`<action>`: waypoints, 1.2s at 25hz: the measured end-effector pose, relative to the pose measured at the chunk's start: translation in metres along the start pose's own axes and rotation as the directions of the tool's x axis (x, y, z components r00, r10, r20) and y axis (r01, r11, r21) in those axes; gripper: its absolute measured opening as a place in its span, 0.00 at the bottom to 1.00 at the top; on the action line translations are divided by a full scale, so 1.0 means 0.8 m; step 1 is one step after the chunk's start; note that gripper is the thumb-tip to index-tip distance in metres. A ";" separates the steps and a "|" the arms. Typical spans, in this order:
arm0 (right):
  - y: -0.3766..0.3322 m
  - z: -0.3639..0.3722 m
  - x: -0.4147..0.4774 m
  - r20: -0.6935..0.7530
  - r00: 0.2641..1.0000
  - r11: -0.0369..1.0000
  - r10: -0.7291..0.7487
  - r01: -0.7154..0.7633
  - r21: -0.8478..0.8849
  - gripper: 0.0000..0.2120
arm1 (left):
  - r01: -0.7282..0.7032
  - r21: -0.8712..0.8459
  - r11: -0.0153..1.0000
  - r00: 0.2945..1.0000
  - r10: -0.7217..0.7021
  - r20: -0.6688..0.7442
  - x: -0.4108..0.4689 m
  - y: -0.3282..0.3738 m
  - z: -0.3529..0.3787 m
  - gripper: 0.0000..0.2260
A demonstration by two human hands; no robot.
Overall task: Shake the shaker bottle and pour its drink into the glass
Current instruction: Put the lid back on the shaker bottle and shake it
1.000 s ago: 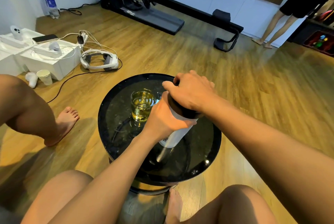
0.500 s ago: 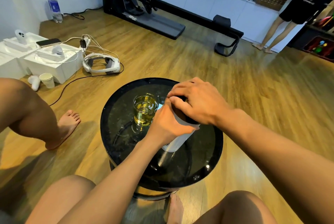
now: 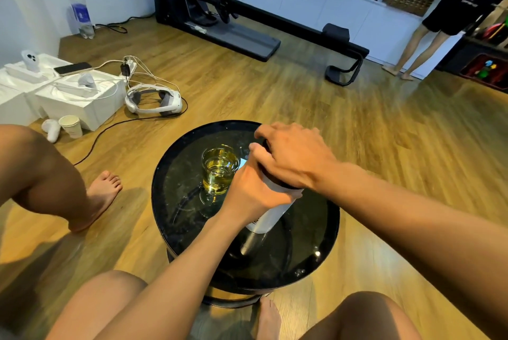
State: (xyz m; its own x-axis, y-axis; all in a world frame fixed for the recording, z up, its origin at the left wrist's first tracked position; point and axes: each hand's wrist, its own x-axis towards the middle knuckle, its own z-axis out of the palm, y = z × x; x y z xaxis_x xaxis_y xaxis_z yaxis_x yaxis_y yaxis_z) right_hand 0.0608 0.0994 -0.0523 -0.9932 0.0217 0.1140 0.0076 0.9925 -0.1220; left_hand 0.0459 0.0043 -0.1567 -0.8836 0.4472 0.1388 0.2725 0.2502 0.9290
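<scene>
White cylindrical shaker bottle with black lid: standing on the round black glossy tabletop, leaning slightly, right of centre. Left hand: wrapped closed around the bottle's upper body. Right hand: fingers curled down over the black lid, gripping it from above. Clear stemmed glass holding yellow liquid: upright on the tabletop, just beside the bottle on its left, partly filled. Surroundings: wooden floor; white headset on the floor, well apart.
</scene>
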 end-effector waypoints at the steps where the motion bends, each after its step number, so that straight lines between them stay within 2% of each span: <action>1: 0.005 -0.010 0.002 0.066 0.993 0.993 -0.099 0.095 0.062 0.20 | -0.002 0.011 1.000 1.000 0.002 -0.013 -0.001 -0.001 0.000 0.37; 2: 0.012 -0.015 0.001 0.098 0.975 0.979 -0.199 0.193 0.067 0.19 | -0.001 0.024 1.000 1.000 0.002 -0.021 -0.001 0.000 -0.001 0.38; 3: 0.017 -0.014 0.000 0.121 0.971 0.979 -0.205 0.201 0.040 0.17 | 0.002 0.025 1.000 1.000 -0.001 -0.019 -0.001 0.001 -0.001 0.38; 4: 0.015 -0.010 0.001 0.125 0.985 0.992 -0.122 0.116 0.049 0.16 | 0.004 0.013 1.000 1.000 -0.004 -0.011 -0.001 0.002 -0.001 0.39; 6: 0.007 0.002 0.010 0.045 0.998 0.999 -0.035 0.035 -0.007 0.17 | 0.002 -0.007 1.000 1.000 -0.002 -0.002 -0.001 0.001 0.001 0.40; 7: 0.004 0.001 0.012 0.042 0.997 0.998 -0.066 0.065 0.013 0.18 | -0.005 -0.004 1.000 1.000 0.005 -0.008 -0.001 0.001 0.002 0.38; 9: 0.006 -0.017 0.006 0.161 0.964 0.973 -0.209 0.189 0.134 0.21 | -0.015 0.022 1.000 1.000 0.015 -0.017 -0.002 0.000 0.002 0.35; 10: 0.015 -0.018 0.005 0.202 0.935 0.957 -0.291 0.284 0.060 0.20 | -0.018 0.026 1.000 1.000 0.019 -0.014 -0.001 -0.001 0.002 0.37; 11: 0.018 -0.017 0.005 0.201 0.947 0.967 -0.250 0.255 0.002 0.20 | -0.015 0.017 1.000 1.000 0.015 -0.003 0.000 -0.001 0.002 0.39; 13: 0.016 -0.006 0.014 0.107 0.991 0.993 -0.086 0.094 -0.077 0.17 | 0.000 -0.006 1.000 1.000 0.000 0.015 0.001 -0.002 0.002 0.41; 14: 0.012 -0.002 0.019 0.100 0.993 0.993 -0.065 0.074 -0.090 0.16 | 0.003 -0.008 1.000 1.000 -0.002 0.017 0.001 -0.002 0.001 0.42; 17: 0.010 -0.015 0.015 0.201 0.947 0.966 -0.252 0.235 0.104 0.15 | -0.008 0.023 1.000 1.000 0.008 0.010 0.002 -0.003 0.000 0.42; 18: 0.016 -0.014 0.014 0.209 0.934 0.957 -0.291 0.286 0.051 0.14 | -0.003 0.027 1.000 1.000 0.003 0.011 0.002 -0.004 0.001 0.41; 21: 0.015 -0.004 0.025 0.117 0.993 0.999 -0.023 0.027 -0.038 0.13 | 0.017 0.019 1.000 1.000 -0.018 0.025 0.002 -0.005 0.002 0.38; 22: 0.013 -0.003 0.026 0.125 0.992 0.999 -0.015 0.020 -0.039 0.14 | 0.018 0.012 1.000 1.000 -0.018 0.025 0.001 -0.004 0.001 0.39; 24: 0.011 -0.009 0.020 0.171 0.978 0.993 -0.116 0.112 0.034 0.17 | 0.006 0.018 1.000 1.000 -0.006 0.024 0.000 -0.003 0.000 0.42; 26: 0.019 -0.009 0.011 0.143 0.970 0.979 -0.197 0.203 -0.029 0.18 | -0.004 0.038 0.999 1.000 0.003 0.027 0.001 -0.003 0.001 0.42; 28: 0.016 -0.002 0.018 0.083 0.996 0.998 -0.028 0.033 -0.062 0.17 | 0.013 0.029 0.999 0.999 -0.014 0.035 0.002 -0.003 0.001 0.40; 30: 0.010 0.003 0.032 0.145 0.986 0.996 0.088 -0.089 0.001 0.16 | 0.028 0.003 1.000 0.999 -0.028 0.030 0.001 -0.003 0.000 0.40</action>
State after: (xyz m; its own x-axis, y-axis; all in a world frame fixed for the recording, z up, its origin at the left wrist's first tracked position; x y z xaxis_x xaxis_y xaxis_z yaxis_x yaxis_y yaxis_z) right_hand 0.0350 0.1075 -0.0527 -0.9950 0.0916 -0.0409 0.0963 0.9864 -0.1330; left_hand 0.0448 0.0038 -0.1591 -0.8792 0.4654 0.1021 0.2486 0.2651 0.9316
